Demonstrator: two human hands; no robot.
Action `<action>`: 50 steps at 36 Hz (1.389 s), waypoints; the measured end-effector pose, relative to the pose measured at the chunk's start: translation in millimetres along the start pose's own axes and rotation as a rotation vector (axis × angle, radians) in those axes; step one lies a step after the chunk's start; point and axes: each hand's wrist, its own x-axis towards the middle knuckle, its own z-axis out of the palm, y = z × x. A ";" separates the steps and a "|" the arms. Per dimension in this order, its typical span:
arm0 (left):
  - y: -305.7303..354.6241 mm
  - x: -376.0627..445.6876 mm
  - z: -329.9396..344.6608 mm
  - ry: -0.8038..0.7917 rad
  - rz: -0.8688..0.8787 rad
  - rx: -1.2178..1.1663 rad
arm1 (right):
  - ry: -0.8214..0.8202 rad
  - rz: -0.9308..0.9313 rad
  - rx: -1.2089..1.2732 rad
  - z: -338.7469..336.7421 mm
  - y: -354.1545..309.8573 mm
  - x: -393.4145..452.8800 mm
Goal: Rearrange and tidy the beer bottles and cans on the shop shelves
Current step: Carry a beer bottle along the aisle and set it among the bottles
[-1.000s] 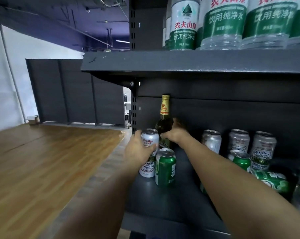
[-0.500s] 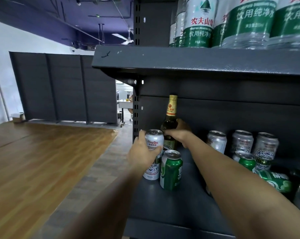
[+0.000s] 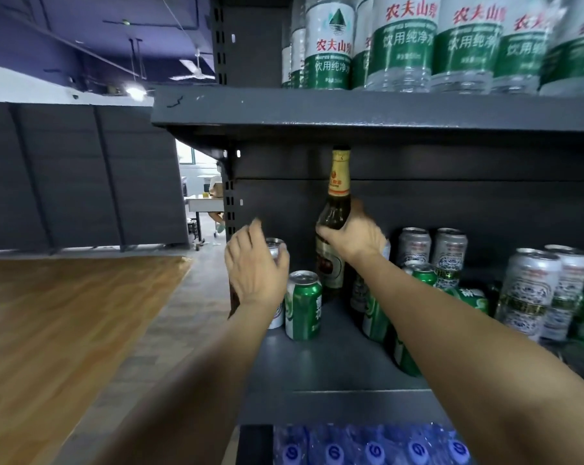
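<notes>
One brown glass bottle (image 3: pixel 334 236) is standing upright near the left end of the dark metal shelf (image 3: pixel 334 374), its gold-foiled neck reaching almost to the underside of the shelf above. The right hand (image 3: pixel 356 234) is gripping it at the shoulder, fingers and thumb curled round the glass. The bottle's base is hidden behind cans, so I cannot tell whether it is resting on the shelf.

Left of the bottle, one silver can (image 3: pixel 274 283) is standing at the shelf's left edge. The left hand (image 3: pixel 255 270) is lying against it with fingers spread and only loosely bent; whether they are closing round the can, I cannot tell, as the hand is covering most of it. One green can (image 3: pixel 302 305), smooth and cylindrical, is standing upright just beside the silver one, in front of the bottle.

Right of the bottle, at least four tall silver patterned cans (image 3: pixel 532 293) are standing in two pairs, near the back and further right. Several more green cans (image 3: pixel 419 275) are sitting among them, at least one lying on its side; the right forearm is covering part of this group, so an exact count is not possible.

Above the bottle, at least six clear ribbed plastic water bottles (image 3: pixel 401 45) with green-and-white labels are lining the upper shelf. Below it, blue-capped bottles (image 3: pixel 374 448) are showing in shrink wrap. Left of the shelving, wood-grain flooring (image 3: pixel 66 330) is running out.
</notes>
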 end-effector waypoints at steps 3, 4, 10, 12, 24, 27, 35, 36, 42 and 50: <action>16.7 -1.5 -7.6 -0.072 0.136 -0.090 | 0.120 0.013 0.067 -12.8 -7.5 -8.1; 22.2 -2.9 -9.4 -0.118 0.170 -0.116 | 0.142 0.014 0.080 -16.4 -8.6 -10.3; 43.3 -17.8 -5.8 -0.346 0.162 -0.200 | 0.113 -0.005 0.010 -20.4 0.6 -35.3; 46.6 -25.1 -3.8 -0.418 0.132 -0.198 | 0.099 -0.011 0.038 -13.4 8.2 -45.5; 86.0 -60.9 -15.2 -0.519 -0.099 -0.282 | 0.148 -0.184 0.063 -51.8 9.7 -84.3; 99.1 -71.7 -27.9 -0.475 -0.162 -0.299 | 0.161 -0.224 0.085 -69.5 6.5 -95.4; 132.4 -103.2 -75.9 -0.344 -0.154 -0.299 | 0.196 -0.234 0.170 -119.0 8.1 -129.8; 139.6 -107.8 -81.7 -0.344 -0.155 -0.289 | 0.199 -0.227 0.170 -127.7 10.3 -133.4; 194.1 -141.3 -93.4 -0.432 -0.226 -0.350 | 0.172 -0.251 0.113 -182.4 44.4 -152.0; 272.8 -221.5 -67.2 -0.637 -0.209 -0.418 | 0.074 -0.081 -0.006 -240.8 143.9 -189.1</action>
